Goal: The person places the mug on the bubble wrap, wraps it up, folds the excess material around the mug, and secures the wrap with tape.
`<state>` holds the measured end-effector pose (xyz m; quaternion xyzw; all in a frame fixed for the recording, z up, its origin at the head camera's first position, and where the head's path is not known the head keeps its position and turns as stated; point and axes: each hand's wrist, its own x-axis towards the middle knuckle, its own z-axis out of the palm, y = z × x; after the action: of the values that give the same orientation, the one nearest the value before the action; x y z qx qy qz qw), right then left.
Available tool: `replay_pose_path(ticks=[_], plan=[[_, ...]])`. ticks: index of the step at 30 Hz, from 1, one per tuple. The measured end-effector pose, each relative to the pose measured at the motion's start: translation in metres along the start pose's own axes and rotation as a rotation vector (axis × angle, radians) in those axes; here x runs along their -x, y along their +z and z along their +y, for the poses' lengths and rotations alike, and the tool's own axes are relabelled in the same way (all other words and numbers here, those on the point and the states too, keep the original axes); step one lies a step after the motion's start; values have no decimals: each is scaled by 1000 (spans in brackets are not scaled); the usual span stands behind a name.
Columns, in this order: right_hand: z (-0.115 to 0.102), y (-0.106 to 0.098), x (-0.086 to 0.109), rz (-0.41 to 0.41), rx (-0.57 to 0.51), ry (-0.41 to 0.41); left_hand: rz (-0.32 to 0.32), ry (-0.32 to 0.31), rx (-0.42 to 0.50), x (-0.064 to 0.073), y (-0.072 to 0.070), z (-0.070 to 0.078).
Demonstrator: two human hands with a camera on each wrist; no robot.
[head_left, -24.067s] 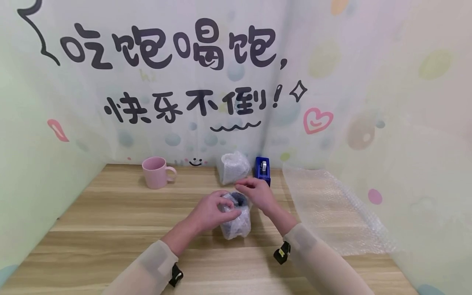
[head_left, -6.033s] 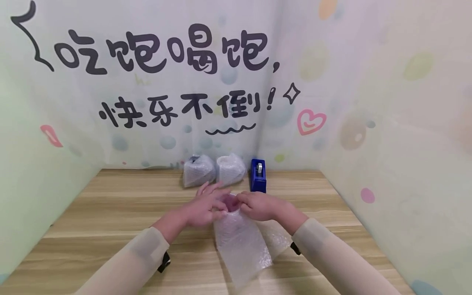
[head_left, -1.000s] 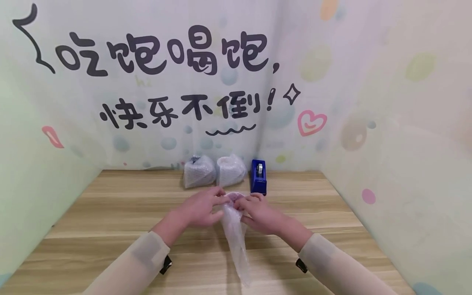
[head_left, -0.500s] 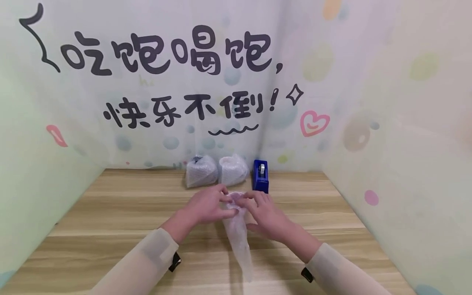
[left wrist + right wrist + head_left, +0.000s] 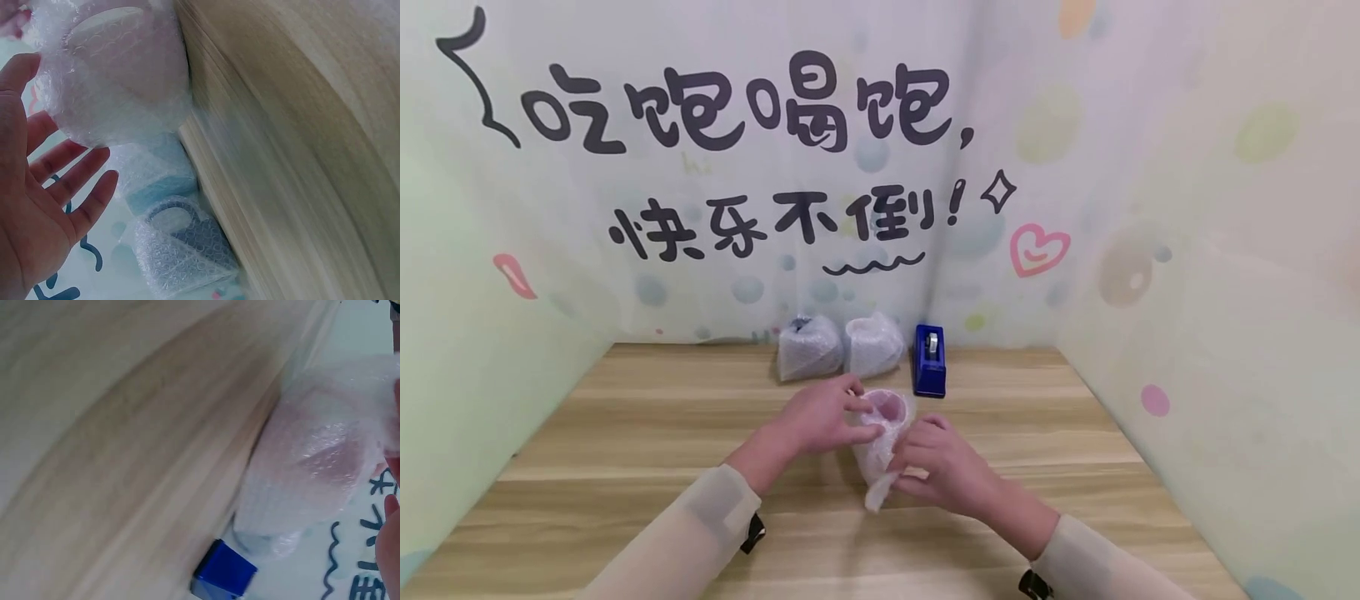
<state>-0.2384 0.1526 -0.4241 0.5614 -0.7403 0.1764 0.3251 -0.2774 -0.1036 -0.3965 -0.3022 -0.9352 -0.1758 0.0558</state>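
Note:
A pink mug (image 5: 891, 406) stands upright in bubble wrap (image 5: 874, 454) near the middle of the table, its mouth uncovered. My left hand (image 5: 820, 415) steadies it from the left, thumb at the front of the rim. In the left wrist view that hand's fingers (image 5: 75, 181) are spread, some fingertips right at the wrapped side. My right hand (image 5: 946, 462) pinches the loose end of the wrap, low at the front right of the mug. In the right wrist view the wrapped mug (image 5: 306, 469) shows pink through the film, and most of the hand is out of frame.
Two bubble-wrapped mugs stand at the back: a dark one (image 5: 808, 350) and a pale one (image 5: 874, 346). Right of them is a blue tape dispenser (image 5: 929, 367). Walls close in the wooden table (image 5: 700, 400) at the back and sides.
The dark mug was wrapped and stood at the back; the pink mug came from the back left into bubble wrap. Just now my right hand gathered the wrap's long tail up and rightward, uncovering the mouth.

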Motion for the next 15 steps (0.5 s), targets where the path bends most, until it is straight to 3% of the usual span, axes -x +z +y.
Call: replay_pose_path(ticks=[6,15], plan=[[4,14,5,95,-217,330,30,45,-35,3,5,-2],[10,8,2,-39,-243,578,61,86,-27,4,7,-6]])
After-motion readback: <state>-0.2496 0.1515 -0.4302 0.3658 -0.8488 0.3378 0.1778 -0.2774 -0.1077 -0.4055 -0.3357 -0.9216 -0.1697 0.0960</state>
